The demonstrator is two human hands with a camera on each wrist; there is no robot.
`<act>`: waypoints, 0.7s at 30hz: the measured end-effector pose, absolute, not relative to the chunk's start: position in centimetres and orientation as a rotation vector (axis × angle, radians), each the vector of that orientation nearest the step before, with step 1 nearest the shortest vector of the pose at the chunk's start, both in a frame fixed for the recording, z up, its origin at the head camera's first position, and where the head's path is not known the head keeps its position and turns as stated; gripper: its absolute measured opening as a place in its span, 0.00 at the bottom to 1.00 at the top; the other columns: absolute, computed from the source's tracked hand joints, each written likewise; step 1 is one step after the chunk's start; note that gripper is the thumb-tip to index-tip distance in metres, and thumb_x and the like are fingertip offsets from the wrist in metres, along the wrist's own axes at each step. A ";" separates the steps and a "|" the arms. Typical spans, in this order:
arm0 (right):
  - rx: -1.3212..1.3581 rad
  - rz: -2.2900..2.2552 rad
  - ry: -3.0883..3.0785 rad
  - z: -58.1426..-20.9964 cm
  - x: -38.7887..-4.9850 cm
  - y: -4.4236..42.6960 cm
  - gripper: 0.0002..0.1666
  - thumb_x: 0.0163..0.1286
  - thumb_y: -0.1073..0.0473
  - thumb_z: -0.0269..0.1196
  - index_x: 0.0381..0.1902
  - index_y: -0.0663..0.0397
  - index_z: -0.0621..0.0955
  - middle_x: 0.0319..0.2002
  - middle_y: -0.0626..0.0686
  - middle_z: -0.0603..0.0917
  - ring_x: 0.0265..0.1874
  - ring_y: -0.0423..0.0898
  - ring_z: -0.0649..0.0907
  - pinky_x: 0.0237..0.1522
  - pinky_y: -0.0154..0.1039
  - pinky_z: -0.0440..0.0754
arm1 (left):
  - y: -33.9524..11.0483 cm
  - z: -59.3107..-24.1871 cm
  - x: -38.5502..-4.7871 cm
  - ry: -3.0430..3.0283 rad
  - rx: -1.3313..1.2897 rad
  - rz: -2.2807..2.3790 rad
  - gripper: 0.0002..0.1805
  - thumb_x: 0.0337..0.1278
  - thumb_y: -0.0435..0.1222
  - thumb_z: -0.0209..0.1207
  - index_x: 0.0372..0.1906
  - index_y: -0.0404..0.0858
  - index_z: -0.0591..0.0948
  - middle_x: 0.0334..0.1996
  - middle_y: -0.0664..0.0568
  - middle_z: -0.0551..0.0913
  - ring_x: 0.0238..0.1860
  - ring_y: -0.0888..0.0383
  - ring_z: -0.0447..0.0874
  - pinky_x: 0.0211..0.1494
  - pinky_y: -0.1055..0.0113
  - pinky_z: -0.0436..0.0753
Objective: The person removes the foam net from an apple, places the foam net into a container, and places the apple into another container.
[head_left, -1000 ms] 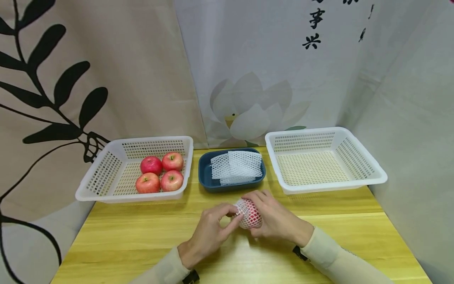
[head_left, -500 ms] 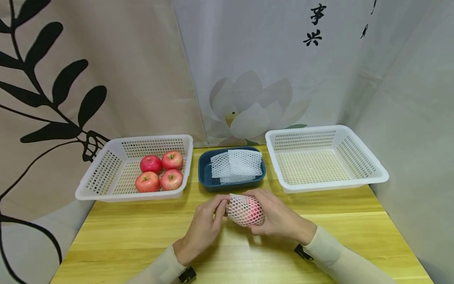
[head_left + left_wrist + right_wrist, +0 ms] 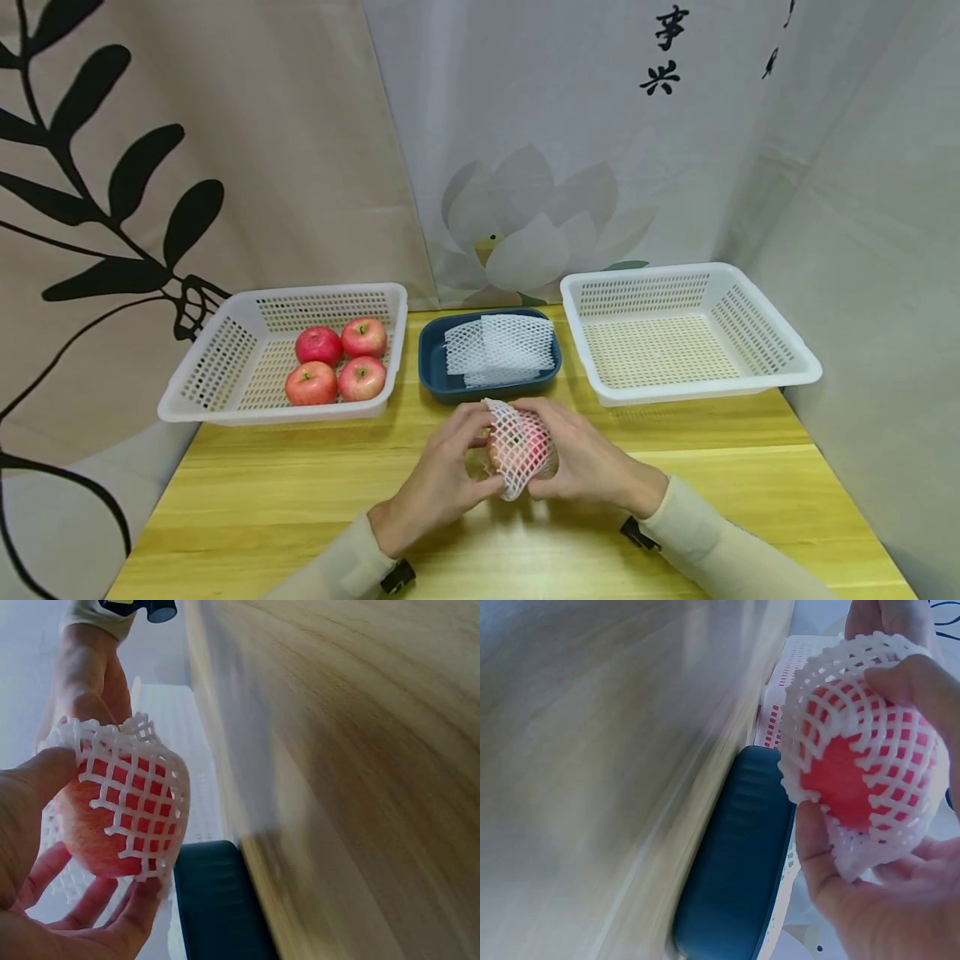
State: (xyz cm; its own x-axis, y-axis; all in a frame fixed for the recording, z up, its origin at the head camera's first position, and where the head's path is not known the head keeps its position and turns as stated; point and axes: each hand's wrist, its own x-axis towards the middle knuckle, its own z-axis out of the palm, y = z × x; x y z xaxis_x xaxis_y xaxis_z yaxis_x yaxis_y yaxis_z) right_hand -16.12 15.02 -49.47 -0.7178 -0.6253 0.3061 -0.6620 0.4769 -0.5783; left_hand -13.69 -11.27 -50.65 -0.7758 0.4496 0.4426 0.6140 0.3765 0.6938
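Observation:
A red apple sits inside a white foam fruit net, held between both hands just above the table. My left hand grips the net's left edge, thumb on one side and fingers on the other. In the left wrist view, part of the apple's skin lies bare there, outside the mesh. From the right, my right hand holds the netted apple with its thumb and curled fingers. A patch of red apple skin also shows through an opening in the net in the right wrist view.
Several apples lie in a white plastic basket at the back left. A dark blue tray with flat foam nets stands in the middle. Another white basket stands at the back right. Patterned cloth hangs behind the table.
The net has been pulled and spread at its left side; my left fingers have parted wider around its edge. The right hand keeps hold of the apple and has barely moved.

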 end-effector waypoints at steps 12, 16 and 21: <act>1.202 1.122 -2.575 -49.4 -16.0 15.2 0.66 0.53 0.59 0.94 0.84 0.57 0.71 0.75 0.55 0.86 0.69 0.50 0.90 0.72 0.51 0.92 | -11.3 -49.8 -13.4 -2.566 -0.949 -1.137 0.41 0.51 0.31 0.88 0.72 0.37 0.83 0.70 0.46 0.83 0.65 0.53 0.89 0.71 0.57 0.93; 1.213 1.103 -2.556 -49.2 -15.9 15.5 0.58 0.56 0.61 0.93 0.80 0.60 0.75 0.71 0.58 0.89 0.65 0.52 0.93 0.69 0.49 0.94 | -11.4 -49.8 -13.5 -2.543 -0.949 -1.136 0.39 0.52 0.30 0.87 0.71 0.38 0.84 0.66 0.48 0.84 0.60 0.56 0.88 0.67 0.59 0.93; 1.228 1.119 -2.492 -48.8 -16.1 16.1 0.44 0.61 0.66 0.89 0.73 0.60 0.82 0.67 0.58 0.93 0.61 0.53 0.95 0.64 0.46 0.96 | -11.6 -49.8 -13.7 -2.517 -0.917 -1.128 0.40 0.52 0.31 0.87 0.71 0.40 0.84 0.66 0.48 0.84 0.61 0.57 0.88 0.66 0.60 0.93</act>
